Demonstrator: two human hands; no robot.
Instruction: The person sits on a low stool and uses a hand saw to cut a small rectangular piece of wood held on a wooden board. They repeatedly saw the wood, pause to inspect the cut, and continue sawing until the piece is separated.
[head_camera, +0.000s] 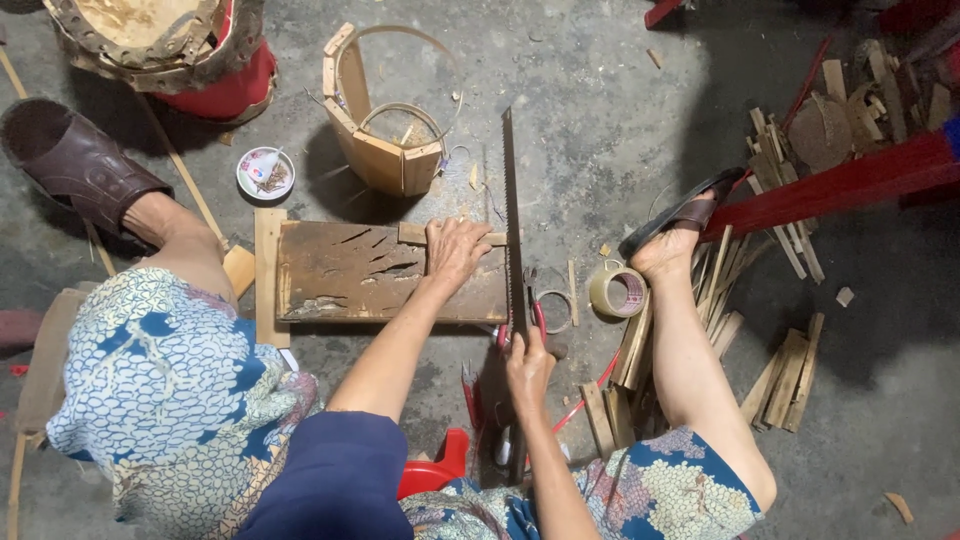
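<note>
My left hand presses a small wooden strip down on a worn wooden board lying on the concrete floor. My right hand grips the handle end of a long toothed saw. The saw blade runs away from me along the right end of the board, right beside my left fingers. Red-handled pliers lie just under the blade near my right hand.
A half-built wooden bucket of slats with hoops stands beyond the board. A small dish lies to its left, a tape roll to the right. Wooden offcuts pile up at right. My sandalled feet flank the work.
</note>
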